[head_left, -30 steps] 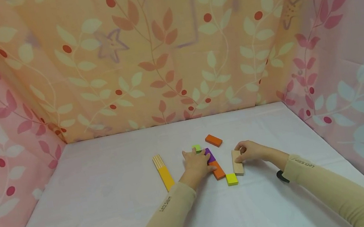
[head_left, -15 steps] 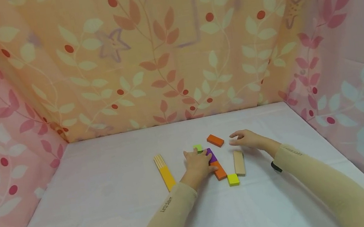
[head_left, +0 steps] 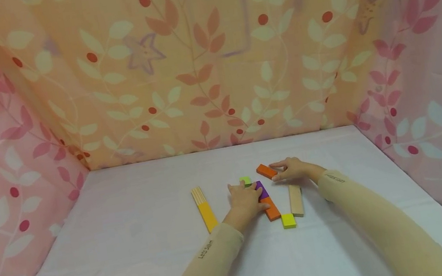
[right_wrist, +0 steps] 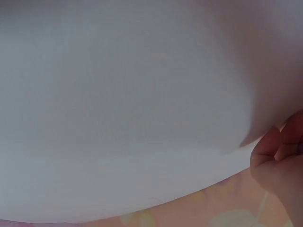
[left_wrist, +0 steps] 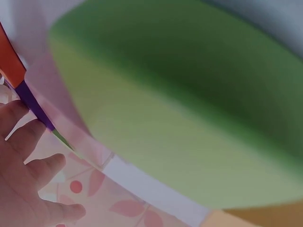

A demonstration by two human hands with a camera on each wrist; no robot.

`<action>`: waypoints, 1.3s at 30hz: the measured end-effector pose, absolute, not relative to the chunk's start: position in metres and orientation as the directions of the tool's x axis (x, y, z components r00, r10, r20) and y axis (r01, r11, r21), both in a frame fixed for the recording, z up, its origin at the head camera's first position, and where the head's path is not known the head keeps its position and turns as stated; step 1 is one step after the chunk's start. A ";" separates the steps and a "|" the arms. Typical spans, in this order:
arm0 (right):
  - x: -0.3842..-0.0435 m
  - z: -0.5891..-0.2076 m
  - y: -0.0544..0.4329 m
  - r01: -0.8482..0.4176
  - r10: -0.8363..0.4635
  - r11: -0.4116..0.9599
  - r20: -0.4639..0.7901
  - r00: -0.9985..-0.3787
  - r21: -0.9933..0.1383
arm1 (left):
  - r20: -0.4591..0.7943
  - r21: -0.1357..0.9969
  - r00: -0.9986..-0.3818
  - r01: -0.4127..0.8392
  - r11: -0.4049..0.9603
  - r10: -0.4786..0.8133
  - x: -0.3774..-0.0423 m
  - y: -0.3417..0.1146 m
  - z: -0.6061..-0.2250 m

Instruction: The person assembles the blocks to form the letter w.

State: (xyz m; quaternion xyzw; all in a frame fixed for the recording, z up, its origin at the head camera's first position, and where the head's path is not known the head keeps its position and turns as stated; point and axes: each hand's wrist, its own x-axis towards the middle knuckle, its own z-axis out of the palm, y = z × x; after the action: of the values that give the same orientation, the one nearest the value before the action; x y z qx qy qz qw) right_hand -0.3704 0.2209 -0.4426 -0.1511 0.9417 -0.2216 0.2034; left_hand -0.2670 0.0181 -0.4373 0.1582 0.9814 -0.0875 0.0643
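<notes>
In the head view my left hand lies with fingers spread beside a short row of blocks. Its fingertips touch the purple block, and its thumb reaches the orange block just nearer. A light green block shows partly behind those fingers. Farther right, my right hand pinches the right end of a second orange block between thumb and fingers. The left wrist view shows the left fingers against the purple block. In the right wrist view the right hand appears only at the edge, its block hidden.
A yellow block meets the near end of the orange one. A plain wooden block stands right of it. On the left lies a yellow fork-like piece with pale prongs. Floral cloth walls the white table behind and at both sides.
My right hand has let go of the wooden block, moved away and left, and taken hold of the far orange block. My left hand has stayed by the purple block.
</notes>
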 end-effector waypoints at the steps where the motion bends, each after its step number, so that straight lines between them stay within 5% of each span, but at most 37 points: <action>1: -0.370 -0.443 0.221 -0.195 -0.370 0.859 -0.313 -0.875 -0.473 | -0.153 -0.155 -0.941 0.324 0.933 0.301 -0.267 0.019 -0.437; 15: -0.368 -0.444 0.219 -0.172 -0.314 0.877 -0.264 -0.912 -0.448 | -0.153 -0.163 -0.943 0.320 0.933 0.296 -0.264 0.020 -0.434; 22: -0.365 -0.438 0.229 -0.207 -0.396 0.763 -0.190 -0.898 -0.612 | -0.159 -0.152 -0.942 0.320 0.935 0.297 -0.265 0.021 -0.435; 32: -0.363 -0.427 0.253 0.033 -0.318 0.555 -0.249 -0.915 -0.831 | -0.152 -0.118 -0.943 0.315 0.942 0.296 -0.265 0.018 -0.437; 39: -0.360 -0.420 0.268 0.113 -0.331 0.487 -0.303 -0.894 -0.866 | -0.151 -0.127 -0.942 0.318 0.939 0.299 -0.265 0.019 -0.437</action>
State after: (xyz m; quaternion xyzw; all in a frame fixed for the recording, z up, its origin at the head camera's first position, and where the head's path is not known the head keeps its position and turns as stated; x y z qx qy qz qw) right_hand -0.3603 0.2679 -0.4198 -0.0654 0.8334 -0.5024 0.2209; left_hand -0.2655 0.0191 -0.4373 0.1570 0.9826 -0.0749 0.0651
